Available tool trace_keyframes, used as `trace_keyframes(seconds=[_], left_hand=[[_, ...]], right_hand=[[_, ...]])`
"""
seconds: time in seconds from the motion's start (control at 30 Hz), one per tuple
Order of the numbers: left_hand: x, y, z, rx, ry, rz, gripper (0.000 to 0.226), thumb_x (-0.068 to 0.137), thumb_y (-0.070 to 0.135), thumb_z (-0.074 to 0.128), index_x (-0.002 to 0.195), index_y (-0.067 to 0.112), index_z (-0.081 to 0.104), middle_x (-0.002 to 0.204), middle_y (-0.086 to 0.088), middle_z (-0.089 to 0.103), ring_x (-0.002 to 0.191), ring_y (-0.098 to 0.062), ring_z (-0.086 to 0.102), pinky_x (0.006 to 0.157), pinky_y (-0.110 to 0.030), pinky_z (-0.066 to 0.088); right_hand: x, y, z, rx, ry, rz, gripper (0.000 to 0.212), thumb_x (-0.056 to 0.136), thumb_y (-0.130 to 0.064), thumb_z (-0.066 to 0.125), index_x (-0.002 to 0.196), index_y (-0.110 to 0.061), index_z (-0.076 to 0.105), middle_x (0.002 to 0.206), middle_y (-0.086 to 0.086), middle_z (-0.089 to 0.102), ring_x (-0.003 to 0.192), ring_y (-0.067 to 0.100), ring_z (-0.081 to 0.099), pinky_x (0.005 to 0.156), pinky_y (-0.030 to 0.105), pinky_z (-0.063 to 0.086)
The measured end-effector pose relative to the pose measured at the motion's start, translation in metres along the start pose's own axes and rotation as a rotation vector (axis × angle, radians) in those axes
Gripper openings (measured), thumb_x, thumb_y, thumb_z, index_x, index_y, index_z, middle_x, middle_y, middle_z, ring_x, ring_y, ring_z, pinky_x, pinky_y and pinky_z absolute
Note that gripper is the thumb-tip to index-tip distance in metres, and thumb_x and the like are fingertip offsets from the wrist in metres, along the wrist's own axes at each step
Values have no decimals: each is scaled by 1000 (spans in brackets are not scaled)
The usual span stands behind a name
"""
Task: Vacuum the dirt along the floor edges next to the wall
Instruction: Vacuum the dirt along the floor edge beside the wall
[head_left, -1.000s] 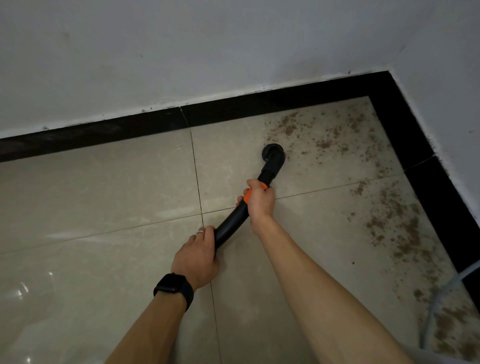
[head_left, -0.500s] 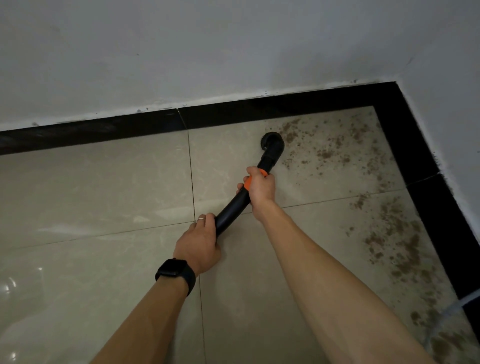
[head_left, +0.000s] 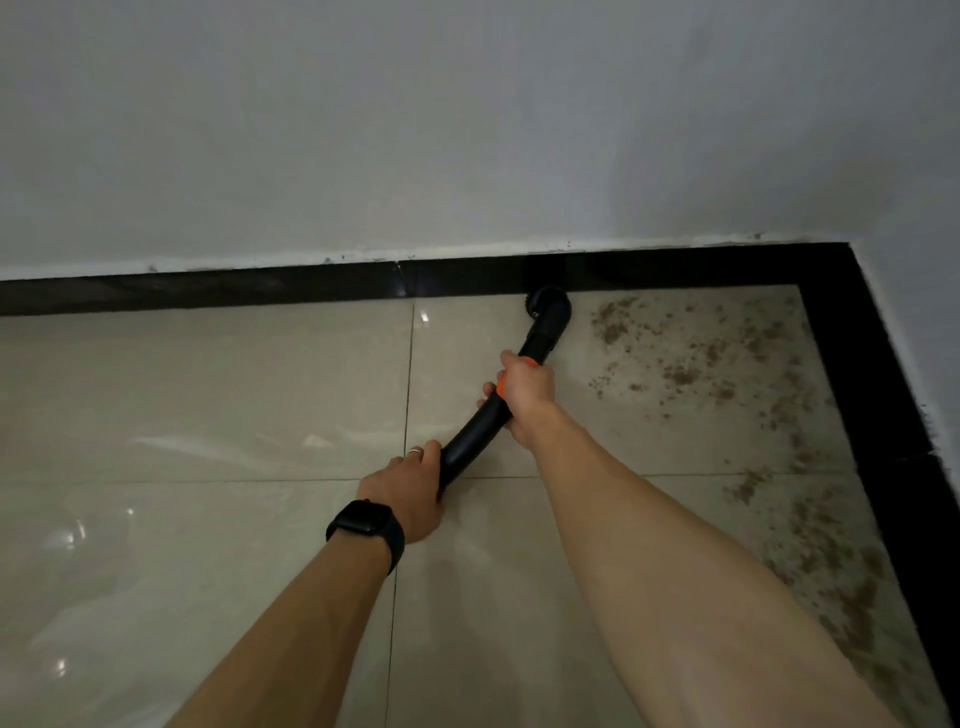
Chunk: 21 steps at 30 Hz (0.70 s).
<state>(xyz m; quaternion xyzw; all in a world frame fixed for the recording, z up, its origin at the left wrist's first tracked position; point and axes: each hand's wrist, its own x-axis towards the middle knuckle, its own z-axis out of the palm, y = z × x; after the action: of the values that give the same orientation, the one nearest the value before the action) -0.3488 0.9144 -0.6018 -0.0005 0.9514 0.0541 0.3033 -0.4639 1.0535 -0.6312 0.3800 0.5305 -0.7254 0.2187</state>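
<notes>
A black curved vacuum tube (head_left: 475, 434) with an orange ring runs from my hands toward the far wall. Its round brush nozzle (head_left: 548, 306) sits on the beige floor tile, touching the black skirting (head_left: 260, 288). My right hand (head_left: 524, 392) grips the tube at the orange ring. Lower down, my left hand (head_left: 408, 488), with a black watch on the wrist, holds the tube's near end. Brown dirt (head_left: 675, 364) lies scattered to the right of the nozzle and along the right wall.
Two white walls (head_left: 467, 130) meet in a corner at the upper right, both edged with black skirting. Glossy beige tiles (head_left: 182, 415) to the left show no dirt. More dirt (head_left: 841, 587) runs along the right edge.
The nozzle has moved forward from the open tile up to the far skirting. Both hands went forward with the tube. The camera tilted up, and the pale hose at the lower right left the view.
</notes>
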Motion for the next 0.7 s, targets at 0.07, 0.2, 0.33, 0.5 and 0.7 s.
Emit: trace_keyframes(seconds=[0.07, 0.2, 0.33, 0.5, 0.7], left_hand=[[1, 5, -19, 29, -86, -53, 41, 90, 33, 60, 125, 20, 42, 114, -3, 60, 96, -24, 63, 80, -38, 55], [-1, 31, -58, 15, -170, -109, 36, 95, 36, 53, 125, 17, 49, 116, -8, 62, 96, -26, 62, 81, -35, 52], [-14, 58, -76, -9, -170, -122, 36, 96, 33, 51, 129, 20, 47, 117, -9, 62, 98, -28, 63, 78, -35, 51], [-3, 64, -76, -70, -116, -130, 36, 92, 30, 54, 126, 20, 47, 117, -6, 59, 101, -25, 62, 79, -34, 50], [10, 46, -78, -103, -196, -74, 42, 90, 31, 61, 129, 19, 51, 116, -8, 63, 99, -27, 64, 83, -36, 54]], right_hand=[[2, -5, 7, -54, 29, 40, 44, 100, -31, 61, 136, -9, 49, 84, 5, 60, 74, 20, 63, 82, 45, 63], [0, -13, -1, -89, 63, 58, 48, 102, -35, 57, 137, -6, 43, 90, 7, 60, 86, 25, 65, 97, 49, 58], [-6, -25, -12, -88, 60, 64, 49, 103, -34, 58, 139, -7, 40, 86, 7, 60, 80, 23, 63, 97, 49, 57], [-5, -37, -15, -31, 19, 93, 38, 104, -31, 57, 132, -6, 51, 84, 7, 60, 72, 22, 63, 79, 45, 58], [-27, -51, -29, -230, -83, 199, 41, 106, -36, 55, 134, -11, 39, 130, 20, 54, 111, 43, 63, 74, 60, 56]])
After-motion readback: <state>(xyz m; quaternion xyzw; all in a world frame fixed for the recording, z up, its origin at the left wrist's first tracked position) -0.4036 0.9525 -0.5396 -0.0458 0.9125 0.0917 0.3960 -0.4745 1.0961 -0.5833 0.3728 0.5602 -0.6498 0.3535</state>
